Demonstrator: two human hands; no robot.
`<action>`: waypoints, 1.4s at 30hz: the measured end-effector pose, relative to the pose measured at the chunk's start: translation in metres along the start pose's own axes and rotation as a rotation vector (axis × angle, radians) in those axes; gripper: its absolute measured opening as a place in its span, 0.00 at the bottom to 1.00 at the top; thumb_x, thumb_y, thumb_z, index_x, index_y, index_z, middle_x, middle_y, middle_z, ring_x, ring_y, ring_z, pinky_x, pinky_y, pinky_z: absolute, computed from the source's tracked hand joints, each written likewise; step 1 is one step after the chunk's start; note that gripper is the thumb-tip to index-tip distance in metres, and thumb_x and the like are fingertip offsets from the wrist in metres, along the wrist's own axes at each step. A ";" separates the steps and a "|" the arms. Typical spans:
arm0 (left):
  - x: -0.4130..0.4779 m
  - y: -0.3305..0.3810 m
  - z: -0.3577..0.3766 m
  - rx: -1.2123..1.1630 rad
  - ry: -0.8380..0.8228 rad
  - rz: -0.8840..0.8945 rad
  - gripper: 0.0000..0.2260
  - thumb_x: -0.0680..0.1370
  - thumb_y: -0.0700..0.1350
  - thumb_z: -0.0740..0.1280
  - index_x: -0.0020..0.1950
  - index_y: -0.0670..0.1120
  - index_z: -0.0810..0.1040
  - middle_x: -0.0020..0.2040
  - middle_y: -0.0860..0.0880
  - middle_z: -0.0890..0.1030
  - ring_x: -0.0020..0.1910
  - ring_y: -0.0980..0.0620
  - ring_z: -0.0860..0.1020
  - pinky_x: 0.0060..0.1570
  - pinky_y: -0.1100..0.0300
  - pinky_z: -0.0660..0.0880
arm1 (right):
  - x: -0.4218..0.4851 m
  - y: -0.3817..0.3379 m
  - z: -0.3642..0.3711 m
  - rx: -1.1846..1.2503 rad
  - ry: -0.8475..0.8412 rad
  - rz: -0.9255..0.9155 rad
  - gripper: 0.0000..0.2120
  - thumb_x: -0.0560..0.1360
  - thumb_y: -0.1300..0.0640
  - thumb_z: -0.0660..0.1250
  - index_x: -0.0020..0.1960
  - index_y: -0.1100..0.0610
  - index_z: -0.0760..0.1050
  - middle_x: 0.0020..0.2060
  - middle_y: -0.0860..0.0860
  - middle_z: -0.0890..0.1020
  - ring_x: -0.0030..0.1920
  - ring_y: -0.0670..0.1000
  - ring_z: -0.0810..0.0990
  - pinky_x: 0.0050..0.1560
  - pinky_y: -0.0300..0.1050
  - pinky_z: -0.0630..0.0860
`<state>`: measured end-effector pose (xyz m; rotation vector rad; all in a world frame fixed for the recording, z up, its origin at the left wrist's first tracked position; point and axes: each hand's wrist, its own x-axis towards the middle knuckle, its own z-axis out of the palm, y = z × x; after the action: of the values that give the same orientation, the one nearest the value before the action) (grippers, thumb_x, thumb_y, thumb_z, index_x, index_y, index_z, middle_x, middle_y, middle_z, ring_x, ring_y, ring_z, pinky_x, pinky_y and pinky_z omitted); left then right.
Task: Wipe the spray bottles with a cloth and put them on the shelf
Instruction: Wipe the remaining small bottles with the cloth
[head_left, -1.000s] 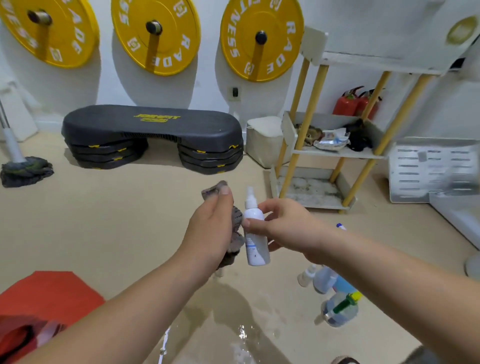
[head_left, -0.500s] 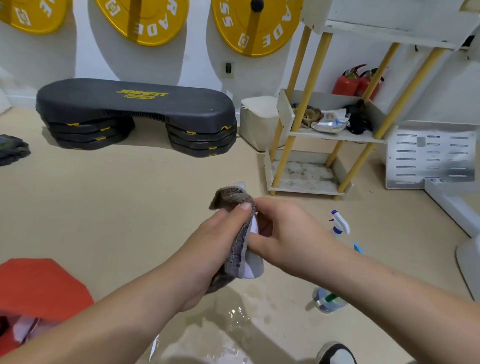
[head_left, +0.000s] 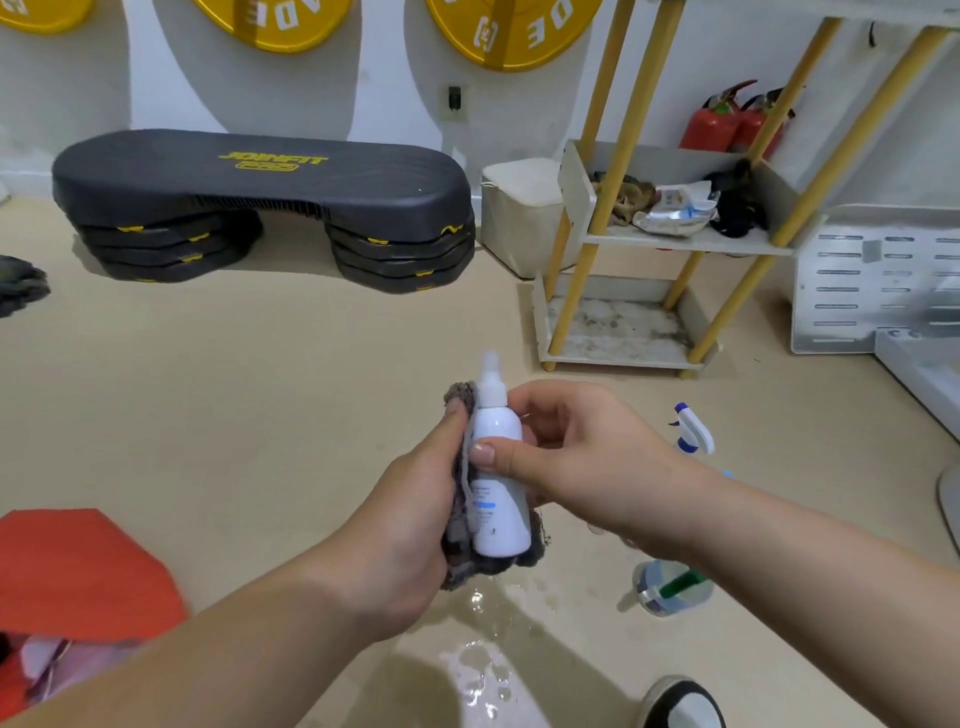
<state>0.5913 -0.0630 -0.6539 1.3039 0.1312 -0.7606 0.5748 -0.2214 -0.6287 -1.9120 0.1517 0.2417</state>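
Observation:
A small white spray bottle (head_left: 497, 488) stands upright in the middle of the view. My right hand (head_left: 574, 457) pinches it at the shoulder between thumb and fingers. My left hand (head_left: 410, 519) grips a grey cloth (head_left: 460, 540) and presses it against the bottle's left side and bottom. On the floor to the right stand a white and blue trigger sprayer (head_left: 693, 431) and a clear bottle with a green nozzle (head_left: 670, 587), partly hidden by my right forearm. The shelf (head_left: 670, 241) with yellow legs stands at the back right.
A wet patch (head_left: 483, 670) spreads on the beige floor below my hands. A black step platform (head_left: 260, 192) lies at the back left, a white box (head_left: 519, 208) beside the shelf. Red fabric (head_left: 78, 566) is at the lower left, a shoe (head_left: 680, 701) at the bottom.
The cloth covered the bottle's top half a second ago; it now sits lower and to the left, so the bottle's cap and front show. The view has tilted down slightly.

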 end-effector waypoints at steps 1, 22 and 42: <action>-0.001 -0.001 0.003 -0.003 -0.013 0.004 0.28 0.83 0.67 0.55 0.61 0.49 0.85 0.55 0.46 0.88 0.55 0.47 0.86 0.71 0.43 0.73 | 0.000 0.000 -0.003 0.018 -0.003 0.005 0.11 0.72 0.52 0.80 0.52 0.52 0.82 0.49 0.65 0.84 0.45 0.60 0.86 0.52 0.68 0.80; -0.006 -0.014 0.014 0.037 0.222 0.025 0.11 0.86 0.43 0.60 0.61 0.41 0.80 0.42 0.44 0.85 0.39 0.45 0.83 0.43 0.55 0.78 | -0.005 0.000 0.008 -0.062 0.236 -0.130 0.21 0.67 0.58 0.83 0.47 0.57 0.70 0.43 0.62 0.82 0.42 0.62 0.77 0.44 0.57 0.78; 0.002 -0.020 0.008 0.280 0.297 0.252 0.13 0.88 0.53 0.56 0.53 0.52 0.78 0.50 0.45 0.85 0.50 0.47 0.85 0.50 0.53 0.81 | -0.003 -0.007 0.010 0.579 0.226 0.142 0.17 0.73 0.64 0.78 0.55 0.59 0.72 0.49 0.59 0.85 0.42 0.55 0.87 0.53 0.59 0.85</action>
<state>0.5785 -0.0720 -0.6692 1.6603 0.0972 -0.3757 0.5729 -0.2096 -0.6248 -1.3470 0.4596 0.0622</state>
